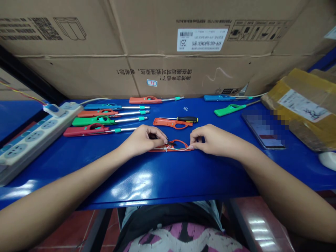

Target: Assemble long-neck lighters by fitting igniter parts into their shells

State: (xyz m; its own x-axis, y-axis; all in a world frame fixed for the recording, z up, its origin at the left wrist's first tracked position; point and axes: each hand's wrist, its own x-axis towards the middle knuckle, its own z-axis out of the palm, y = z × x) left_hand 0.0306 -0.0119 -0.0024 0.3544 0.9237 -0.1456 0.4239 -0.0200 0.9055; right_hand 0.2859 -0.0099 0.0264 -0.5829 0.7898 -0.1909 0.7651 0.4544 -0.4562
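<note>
An opened orange gas lighter half [180,149] lies on the blue table in front of me, a thin white wire and a small black part showing inside. My left hand [147,140] is closed over its left portion, thumb and fingers pinched beside the black part; what sits between the fingertips is hidden. At the other end, my right hand [210,140] pinches the tip of the orange lighter half, where the wire runs. Just behind is a loose orange shell half [170,122] with a finger loop. A black-and-yellow screwdriver [187,119] rests behind that shell.
Several long-necked lighters, including a red one [81,131], lie at the left. A blue lighter [216,98] and a green lighter [228,110] are at the back right. A power strip [34,140], phone [262,131] and taped package [301,101] flank the work area; cardboard [91,77] stands behind.
</note>
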